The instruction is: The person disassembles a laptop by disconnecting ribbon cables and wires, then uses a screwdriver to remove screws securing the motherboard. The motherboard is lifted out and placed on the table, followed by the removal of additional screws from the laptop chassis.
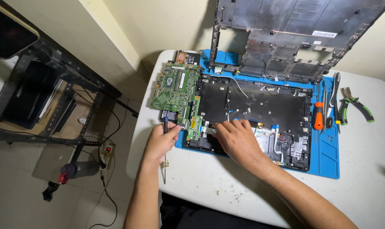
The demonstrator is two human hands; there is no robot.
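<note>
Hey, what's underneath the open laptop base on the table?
A blue mat lies under the laptop base, showing along the right and front edges, with the white table beneath it. The mat's middle is covered by the base, so anything there cannot be seen.

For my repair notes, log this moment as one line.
left hand: grips screwdriver | right hand: fingers on open laptop base | green motherboard: lifted aside | blue mat: under laptop

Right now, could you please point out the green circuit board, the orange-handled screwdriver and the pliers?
Green circuit board [175, 87], head view, middle of board.
Orange-handled screwdriver [318, 115], head view, orange grip.
Pliers [357, 104], head view, near the handles' joint.
</note>
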